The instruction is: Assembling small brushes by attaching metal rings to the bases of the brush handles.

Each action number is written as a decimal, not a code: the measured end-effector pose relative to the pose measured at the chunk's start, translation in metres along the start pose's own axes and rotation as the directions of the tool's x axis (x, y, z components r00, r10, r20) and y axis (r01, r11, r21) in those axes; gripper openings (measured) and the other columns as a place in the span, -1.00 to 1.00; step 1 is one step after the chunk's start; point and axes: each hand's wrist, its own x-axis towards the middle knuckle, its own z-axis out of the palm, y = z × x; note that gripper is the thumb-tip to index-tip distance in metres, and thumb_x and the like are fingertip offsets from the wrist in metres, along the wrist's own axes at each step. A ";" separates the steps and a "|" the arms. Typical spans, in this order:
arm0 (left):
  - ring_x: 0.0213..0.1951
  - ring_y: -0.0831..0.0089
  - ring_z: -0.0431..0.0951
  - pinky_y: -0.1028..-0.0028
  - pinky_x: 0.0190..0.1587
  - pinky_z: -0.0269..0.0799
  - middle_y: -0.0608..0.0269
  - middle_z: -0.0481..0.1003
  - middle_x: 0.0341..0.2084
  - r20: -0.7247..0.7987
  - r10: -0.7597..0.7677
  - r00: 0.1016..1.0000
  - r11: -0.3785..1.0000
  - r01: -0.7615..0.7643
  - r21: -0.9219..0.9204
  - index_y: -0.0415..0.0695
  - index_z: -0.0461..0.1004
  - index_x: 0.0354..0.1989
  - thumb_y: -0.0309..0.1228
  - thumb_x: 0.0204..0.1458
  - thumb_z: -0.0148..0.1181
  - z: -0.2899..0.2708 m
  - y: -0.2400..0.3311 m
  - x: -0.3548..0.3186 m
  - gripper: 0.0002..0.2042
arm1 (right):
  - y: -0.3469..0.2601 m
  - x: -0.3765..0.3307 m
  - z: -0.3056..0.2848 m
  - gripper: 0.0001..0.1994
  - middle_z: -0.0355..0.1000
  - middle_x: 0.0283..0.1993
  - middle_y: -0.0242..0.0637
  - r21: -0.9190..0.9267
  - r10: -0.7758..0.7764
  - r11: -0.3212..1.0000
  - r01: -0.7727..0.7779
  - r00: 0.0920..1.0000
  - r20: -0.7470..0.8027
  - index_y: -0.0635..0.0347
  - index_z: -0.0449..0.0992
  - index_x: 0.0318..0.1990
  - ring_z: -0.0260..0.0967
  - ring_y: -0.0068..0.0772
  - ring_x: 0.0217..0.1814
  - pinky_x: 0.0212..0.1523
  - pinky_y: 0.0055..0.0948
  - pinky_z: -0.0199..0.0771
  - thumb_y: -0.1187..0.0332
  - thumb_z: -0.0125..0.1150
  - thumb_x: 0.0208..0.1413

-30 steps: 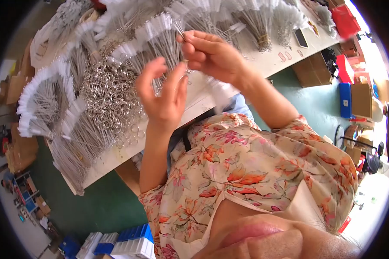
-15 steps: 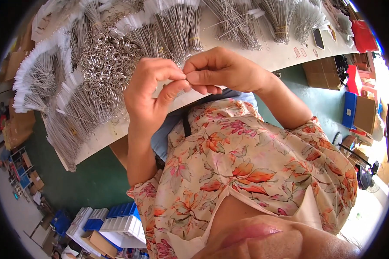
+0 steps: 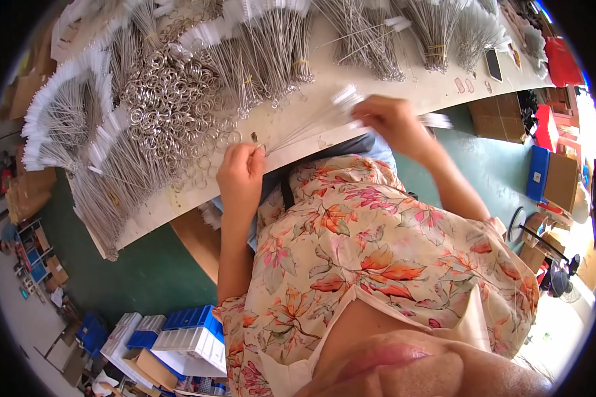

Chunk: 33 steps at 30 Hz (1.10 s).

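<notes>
My left hand [image 3: 240, 177] pinches the looped end of a small bunch of thin wire brushes [image 3: 306, 130] at the front edge of the white table [image 3: 444, 89]. My right hand [image 3: 392, 121] grips the same bunch at its white bristle tips, further right. The wires stretch slanted between the two hands, just above the tabletop. A heap of loose metal rings [image 3: 167, 92] lies on the table to the left of my left hand.
Many bundles of white-tipped wire brushes [image 3: 271, 46] cover the table, with more at its left end [image 3: 63, 122]. On the green floor stand blue and white bins [image 3: 182, 327] at lower left and cardboard boxes [image 3: 563, 182] at right.
My hands were close together, fingers meeting on the wires. They have since drawn apart: the left dropped to the table edge, the right moved right, and the bunch stretches between them.
</notes>
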 end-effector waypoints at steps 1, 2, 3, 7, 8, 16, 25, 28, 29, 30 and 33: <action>-0.50 0.53 0.50 0.49 -0.52 0.39 0.20 0.49 -0.43 -0.048 -0.036 0.998 0.948 0.018 -0.318 -0.22 0.39 -0.41 -0.50 -0.03 0.18 -0.001 -0.001 0.004 -0.90 | -0.017 0.012 0.019 -0.85 0.44 -0.29 -0.21 -0.028 -0.217 0.975 0.218 0.975 0.054 0.28 0.50 -0.32 0.43 -0.40 -0.35 -0.38 -0.49 0.46 0.66 0.11 -0.06; -0.46 0.56 0.51 0.52 -0.48 0.43 0.18 0.50 -0.37 -0.083 -0.083 0.993 0.797 0.016 -0.604 -0.24 0.38 -0.41 -0.58 -0.02 0.15 -0.003 -0.002 0.007 -0.93 | -0.039 0.023 0.038 -0.89 0.44 -0.23 -0.24 0.110 -0.283 0.955 0.276 0.958 0.049 0.25 0.50 -0.35 0.44 -0.37 -0.37 -0.38 -0.46 0.45 0.61 0.16 -0.07; -0.37 0.57 0.51 0.59 -0.38 0.49 0.12 0.50 -0.30 -0.001 -0.182 0.983 0.582 0.107 -0.806 -0.29 0.39 -0.40 -0.66 -0.04 0.13 -0.021 0.021 0.016 -0.94 | -0.057 0.032 0.050 -0.91 0.43 -0.23 -0.26 0.066 -0.335 0.941 0.331 0.941 0.053 0.23 0.50 -0.36 0.44 -0.30 -0.38 -0.37 -0.42 0.45 0.54 0.20 -0.07; -0.33 0.55 0.51 0.61 -0.31 0.50 0.09 0.48 -0.26 -0.110 -0.075 0.991 0.770 -0.012 -0.638 -0.32 0.44 -0.35 -0.66 -0.03 0.11 -0.085 0.039 0.045 -0.93 | -0.096 0.063 0.062 -0.90 0.44 -0.27 -0.24 0.044 -0.444 0.896 0.441 0.893 0.072 0.22 0.51 -0.33 0.42 -0.21 -0.39 -0.37 -0.37 0.42 0.45 0.20 -0.03; -0.33 0.55 0.51 0.61 -0.33 0.50 0.08 0.47 -0.24 -0.099 0.036 0.994 0.768 -0.091 -0.634 -0.31 0.46 -0.33 -0.66 -0.02 0.11 -0.098 0.036 0.047 -0.91 | -0.101 0.070 0.059 -0.89 0.45 -0.31 -0.23 0.167 -0.461 0.881 0.443 0.883 0.085 0.20 0.52 -0.32 0.43 -0.19 -0.35 -0.35 -0.36 0.42 0.41 0.19 -0.02; -0.30 0.53 0.50 0.62 -0.31 0.50 0.04 0.44 -0.18 -0.029 0.301 0.953 0.709 -0.243 -0.662 -0.30 0.50 -0.27 -0.73 -0.10 0.08 -0.146 0.053 0.058 -0.80 | -0.129 0.083 0.024 -0.84 0.48 -0.37 -0.25 0.466 -0.486 0.811 0.355 0.851 0.197 0.26 0.51 -0.27 0.40 -0.42 -0.39 -0.38 -0.49 0.37 0.36 0.17 0.06; -0.30 0.40 0.57 0.55 -0.32 0.53 0.00 0.49 -0.26 -0.327 0.374 0.868 0.770 -0.487 -0.413 -0.35 0.46 -0.15 -0.71 -0.16 0.17 -0.136 0.075 0.058 -0.69 | -0.131 0.078 0.013 -0.82 0.36 -0.49 -0.45 0.728 -0.372 0.679 0.093 0.899 0.232 0.23 0.52 -0.30 0.20 -0.70 -0.58 -0.57 -0.65 0.24 0.30 0.13 0.12; -0.31 0.34 0.58 0.51 -0.31 0.53 0.01 0.51 -0.28 -0.461 0.423 0.780 0.760 -0.583 -0.289 -0.38 0.43 -0.12 -0.71 -0.17 0.17 -0.135 0.080 0.058 -0.66 | -0.148 0.077 -0.001 -0.82 0.37 -0.50 -0.46 0.744 -0.248 0.662 0.092 0.964 0.101 0.25 0.52 -0.30 0.19 -0.72 -0.59 -0.58 -0.68 0.22 0.31 0.13 0.12; -0.31 0.34 0.58 0.51 -0.31 0.53 0.01 0.51 -0.28 -0.460 0.424 0.780 0.759 -0.583 -0.289 -0.38 0.43 -0.12 -0.71 -0.17 0.17 -0.136 0.083 0.058 -0.66 | -0.155 0.075 -0.001 -0.82 0.37 -0.53 -0.46 0.758 -0.238 0.639 0.132 0.971 0.032 0.28 0.52 -0.31 0.20 -0.73 -0.59 -0.59 -0.70 0.22 0.33 0.15 0.11; -0.33 0.34 0.59 0.52 -0.32 0.53 0.00 0.52 -0.30 -0.493 0.460 0.739 0.743 -0.624 -0.242 -0.38 0.44 -0.13 -0.72 -0.17 0.17 -0.136 0.087 0.061 -0.67 | -0.161 0.073 0.003 -0.82 0.37 -0.53 -0.46 0.759 -0.238 0.638 0.132 0.971 0.031 0.28 0.52 -0.31 0.20 -0.73 -0.59 -0.59 -0.70 0.22 0.33 0.15 0.11; -0.35 0.34 0.59 0.52 -0.32 0.53 -0.01 0.52 -0.31 -0.509 0.500 0.701 0.753 -0.642 -0.145 -0.39 0.45 -0.15 -0.72 -0.17 0.15 -0.143 0.094 0.061 -0.68 | -0.172 0.070 0.007 -0.83 0.38 -0.55 -0.46 0.734 -0.245 0.639 0.230 0.965 -0.089 0.29 0.53 -0.31 0.21 -0.73 -0.60 -0.61 -0.69 0.22 0.34 0.18 0.08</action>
